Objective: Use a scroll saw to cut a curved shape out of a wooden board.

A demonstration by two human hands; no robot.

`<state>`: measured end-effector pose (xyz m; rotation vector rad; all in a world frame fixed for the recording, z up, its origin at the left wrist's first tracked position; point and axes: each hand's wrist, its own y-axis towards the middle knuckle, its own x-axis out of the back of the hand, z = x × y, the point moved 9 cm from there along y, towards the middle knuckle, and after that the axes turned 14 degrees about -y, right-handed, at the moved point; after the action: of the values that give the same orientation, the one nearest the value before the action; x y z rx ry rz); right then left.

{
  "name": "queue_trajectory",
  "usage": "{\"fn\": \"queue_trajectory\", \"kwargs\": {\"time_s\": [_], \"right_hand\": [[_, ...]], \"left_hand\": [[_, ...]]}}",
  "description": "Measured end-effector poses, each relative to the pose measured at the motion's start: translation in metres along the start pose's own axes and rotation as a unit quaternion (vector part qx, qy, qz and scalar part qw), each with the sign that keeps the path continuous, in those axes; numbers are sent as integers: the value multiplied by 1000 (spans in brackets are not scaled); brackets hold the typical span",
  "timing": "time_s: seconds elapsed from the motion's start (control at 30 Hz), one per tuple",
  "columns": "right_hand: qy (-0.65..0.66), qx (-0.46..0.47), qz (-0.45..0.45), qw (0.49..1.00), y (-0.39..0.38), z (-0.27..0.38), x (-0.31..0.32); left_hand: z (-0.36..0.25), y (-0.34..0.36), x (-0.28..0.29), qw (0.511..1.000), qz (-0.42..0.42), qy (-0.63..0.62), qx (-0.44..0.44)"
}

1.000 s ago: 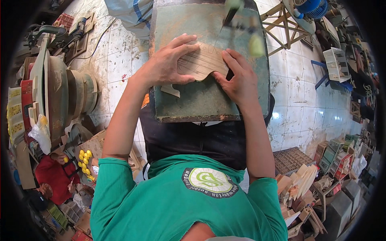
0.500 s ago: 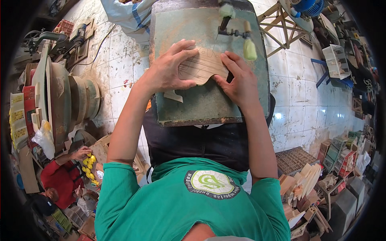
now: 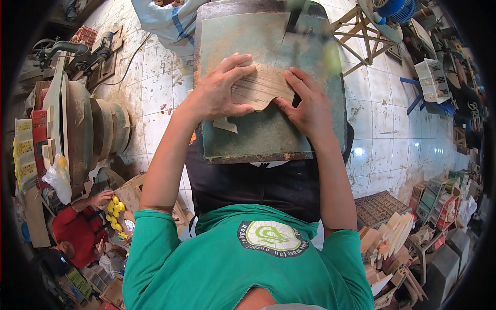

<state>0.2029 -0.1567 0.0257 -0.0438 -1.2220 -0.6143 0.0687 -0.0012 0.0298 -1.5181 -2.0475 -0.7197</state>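
Observation:
On a worn green machine table (image 3: 266, 137), a flat wooden board (image 3: 258, 88) with drawn outlines and a curved lower edge lies between my hands. My left hand (image 3: 219, 90) grips its left side, thumb along the lower edge and fingers over the top. My right hand (image 3: 305, 106) grips the right side, thumb at the curved edge. A scroll saw's dark arm (image 3: 294, 20) hangs above with a thin blade near the board's top edge; its light green part (image 3: 331, 58) is blurred. A small pale offcut (image 3: 226, 125) lies below my left hand.
Left stand a sanding machine (image 3: 82, 124) and cast machinery (image 3: 62, 49). A person in red (image 3: 77, 232) works beside yellow pieces (image 3: 114, 212). A white sack (image 3: 165, 26) is behind the table; a blue fan (image 3: 392, 8), white crate (image 3: 431, 80) and wood pieces (image 3: 387, 235) are right.
The saw's arm and green part shift and blur. The table, board and my hands sit slightly lower in the picture. The person in red has raised a hand beside the yellow pieces.

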Motion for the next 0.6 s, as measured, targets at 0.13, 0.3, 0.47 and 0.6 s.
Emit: {"fn": "queue_trajectory", "kwargs": {"time_s": [0.13,0.3,0.47,0.6], "right_hand": [[2,-1,13,1000,0,-1,-2],[-1,5,7,1000,2,-2,0],[-3,10,10,1000,3,-2,0],[-6,6,18,1000,3,-4,-1]], "left_hand": [[-2,0,-1,1000,-1,-9,-2],[-5,0,-1,1000,-7,-10,0],[-7,1,0,1000,-11,-15,0],[-5,0,0,1000,-6,-12,14]]}}
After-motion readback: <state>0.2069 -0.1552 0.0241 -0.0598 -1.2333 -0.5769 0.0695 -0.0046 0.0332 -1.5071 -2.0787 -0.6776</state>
